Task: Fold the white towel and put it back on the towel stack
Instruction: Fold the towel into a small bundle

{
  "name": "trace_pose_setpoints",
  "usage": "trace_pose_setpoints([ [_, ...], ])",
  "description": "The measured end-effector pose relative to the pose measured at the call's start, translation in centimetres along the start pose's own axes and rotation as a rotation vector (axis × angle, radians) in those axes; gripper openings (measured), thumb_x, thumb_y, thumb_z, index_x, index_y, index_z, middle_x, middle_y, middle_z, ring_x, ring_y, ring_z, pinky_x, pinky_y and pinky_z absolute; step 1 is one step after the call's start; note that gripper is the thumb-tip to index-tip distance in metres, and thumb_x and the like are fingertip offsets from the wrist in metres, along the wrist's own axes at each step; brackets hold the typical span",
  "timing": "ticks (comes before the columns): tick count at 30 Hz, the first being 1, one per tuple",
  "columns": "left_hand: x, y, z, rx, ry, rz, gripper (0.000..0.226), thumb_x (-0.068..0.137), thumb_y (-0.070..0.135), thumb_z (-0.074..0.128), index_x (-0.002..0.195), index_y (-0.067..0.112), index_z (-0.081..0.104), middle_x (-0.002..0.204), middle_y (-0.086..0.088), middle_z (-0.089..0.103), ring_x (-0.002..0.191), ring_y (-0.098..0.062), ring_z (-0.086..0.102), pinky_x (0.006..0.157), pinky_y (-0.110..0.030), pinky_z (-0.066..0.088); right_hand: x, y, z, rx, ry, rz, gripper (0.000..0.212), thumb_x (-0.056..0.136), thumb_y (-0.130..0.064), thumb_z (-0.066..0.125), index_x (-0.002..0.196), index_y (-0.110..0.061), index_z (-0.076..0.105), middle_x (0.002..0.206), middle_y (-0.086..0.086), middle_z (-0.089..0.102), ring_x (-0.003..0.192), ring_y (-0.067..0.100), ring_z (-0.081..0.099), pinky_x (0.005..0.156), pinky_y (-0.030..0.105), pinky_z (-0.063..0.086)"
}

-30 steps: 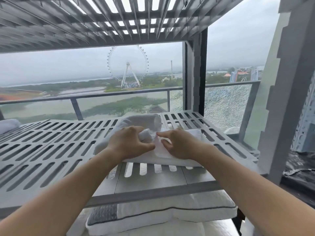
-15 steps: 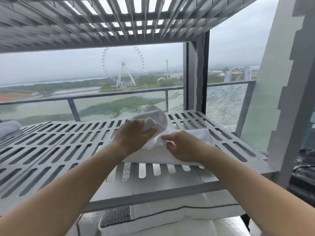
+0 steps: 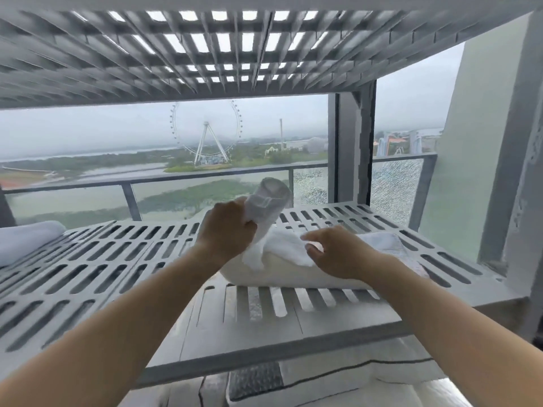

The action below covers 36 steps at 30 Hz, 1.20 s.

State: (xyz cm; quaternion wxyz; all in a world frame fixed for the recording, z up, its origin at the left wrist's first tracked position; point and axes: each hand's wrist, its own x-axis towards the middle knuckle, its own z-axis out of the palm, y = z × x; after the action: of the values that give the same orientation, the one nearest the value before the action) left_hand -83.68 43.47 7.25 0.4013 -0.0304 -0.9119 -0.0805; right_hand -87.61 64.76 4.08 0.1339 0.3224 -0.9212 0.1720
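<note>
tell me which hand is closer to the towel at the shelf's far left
Left. The left hand sits right of the far-left towel; the right hand lies farther right, beyond the left.
</note>
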Motion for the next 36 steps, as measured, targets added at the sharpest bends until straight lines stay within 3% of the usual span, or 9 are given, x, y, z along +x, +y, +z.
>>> trace_pose_setpoints([
  [4, -1.6, -4.5, -1.8, -0.033, -0.015, -0.109, 0.036, 0.069, 0.014, 0.061, 0.105, 0.017, 0.060, 0.086, -0.013, 0.070, 0.081, -0.037, 0.064, 0.064, -0.028, 0.038, 2.2, -4.6, 1.8, 0.008, -0.043, -0.033, 0.043, 0.094, -0.035, 0.040, 0.134, -0.018, 0.047, 0.137, 0.006, 0.052, 0.130, 0.022, 0.042, 0.106, 0.033, 0.034],
  [7, -3.2, -7.8, -3.0, -0.122, -0.013, -0.223, 0.054, 0.065, 0.016, 0.067, 0.116, 0.022, 0.054, 0.094, -0.010, 0.071, 0.083, -0.032, 0.065, 0.066, -0.026, 0.040, 3.2, -7.7, 3.6, -0.049, -0.114, -0.049, 0.049, 0.094, -0.043, 0.040, 0.136, -0.020, 0.042, 0.141, 0.005, 0.048, 0.130, 0.023, 0.041, 0.107, 0.036, 0.033],
  [12, -5.7, -11.9, -3.5, -0.099, -0.102, -0.316, 0.064, 0.067, 0.017, 0.066, 0.127, 0.018, 0.042, 0.096, -0.011, 0.067, 0.083, -0.030, 0.063, 0.065, -0.028, 0.042, 4.0, -10.2, 6.1, -0.130, -0.265, -0.072, 0.054, 0.092, -0.052, 0.037, 0.131, -0.015, 0.043, 0.141, 0.003, 0.043, 0.131, 0.022, 0.039, 0.105, 0.037, 0.034],
  [17, -7.3, -13.8, -2.5, -0.064, -0.292, -0.313, 0.072, 0.077, 0.023, 0.063, 0.140, 0.020, 0.028, 0.120, -0.014, 0.054, 0.104, -0.030, 0.055, 0.085, -0.036, 0.045, 4.3, -11.0, 6.9, -0.127, -0.270, -0.058, 0.076, 0.084, -0.062, 0.047, 0.143, -0.018, 0.027, 0.151, 0.000, 0.030, 0.136, 0.019, 0.032, 0.111, 0.038, 0.029],
  [21, -7.8, -14.7, -2.0, 0.128, -0.342, -0.170, 0.056, 0.084, 0.035, 0.052, 0.137, 0.032, 0.036, 0.147, -0.006, 0.030, 0.135, -0.025, 0.029, 0.109, -0.048, 0.030, 4.3, -11.0, 7.5, -0.135, -0.233, -0.068, 0.076, 0.085, -0.058, 0.048, 0.145, -0.018, 0.024, 0.154, -0.003, 0.024, 0.139, 0.017, 0.026, 0.112, 0.034, 0.023],
  [25, -7.4, -14.4, -2.0, 0.148, -0.459, 0.181, 0.058, 0.083, 0.047, 0.049, 0.138, 0.038, 0.032, 0.154, 0.006, 0.021, 0.142, -0.016, 0.015, 0.113, -0.057, 0.014, 4.1, -10.4, 7.5, -0.125, -0.223, -0.072, 0.074, 0.086, -0.057, 0.047, 0.146, -0.023, 0.021, 0.155, -0.006, 0.021, 0.140, 0.014, 0.023, 0.113, 0.033, 0.019],
  [27, -7.1, -14.4, -2.0, 0.186, -0.608, 0.255, 0.062, 0.085, 0.050, 0.046, 0.142, 0.041, 0.021, 0.153, 0.009, 0.023, 0.140, -0.020, 0.022, 0.114, -0.049, 0.019, 3.7, -9.6, 7.3, -0.115, -0.236, -0.081, 0.072, 0.087, -0.058, 0.044, 0.147, -0.029, 0.018, 0.155, -0.009, 0.017, 0.141, 0.012, 0.019, 0.114, 0.032, 0.015],
  [29, -7.0, -14.6, -2.0, 0.179, -0.722, 0.202, 0.062, 0.088, 0.051, 0.042, 0.143, 0.043, 0.016, 0.151, 0.011, 0.026, 0.135, -0.021, 0.030, 0.109, -0.042, 0.028, 3.1, -8.6, 7.1, -0.151, -0.255, -0.102, 0.069, 0.088, -0.061, 0.037, 0.147, -0.035, 0.012, 0.156, -0.013, 0.012, 0.142, 0.009, 0.013, 0.114, 0.031, 0.009],
  [36, -6.4, -13.5, -2.1, 0.254, -0.620, 0.245, 0.057, 0.083, 0.043, 0.050, 0.137, 0.031, 0.035, 0.139, 0.003, 0.044, 0.124, -0.021, 0.046, 0.108, -0.047, 0.030, 2.9, -7.4, 6.4, -0.152, -0.251, -0.077, 0.076, 0.080, -0.041, 0.052, 0.146, -0.030, 0.016, 0.154, -0.011, 0.018, 0.139, 0.010, 0.022, 0.112, 0.028, 0.019],
])
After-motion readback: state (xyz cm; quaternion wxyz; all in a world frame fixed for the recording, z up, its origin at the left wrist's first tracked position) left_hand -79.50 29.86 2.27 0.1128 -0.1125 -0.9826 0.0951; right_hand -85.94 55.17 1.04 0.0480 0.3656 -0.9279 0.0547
